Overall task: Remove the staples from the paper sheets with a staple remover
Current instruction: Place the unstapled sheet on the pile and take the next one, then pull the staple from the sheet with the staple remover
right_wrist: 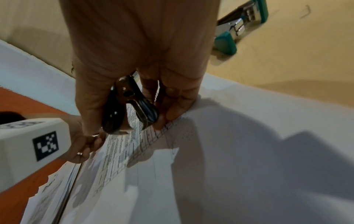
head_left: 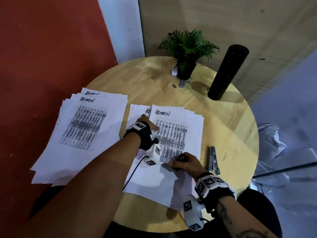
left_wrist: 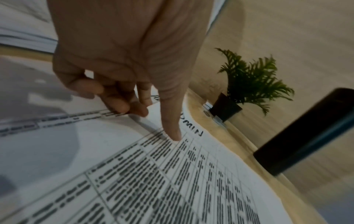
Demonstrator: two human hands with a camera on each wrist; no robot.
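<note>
Nestling between right-hand fingers [right_wrist: 172, 106]: staple remover [right_wrist: 132, 106]

A round pale wooden table [head_left: 223, 127] fills the middle of the head view. At upper left is a red wall [head_left: 51, 48]; a beige wall [head_left: 223, 23] stands at upper right.
</note>
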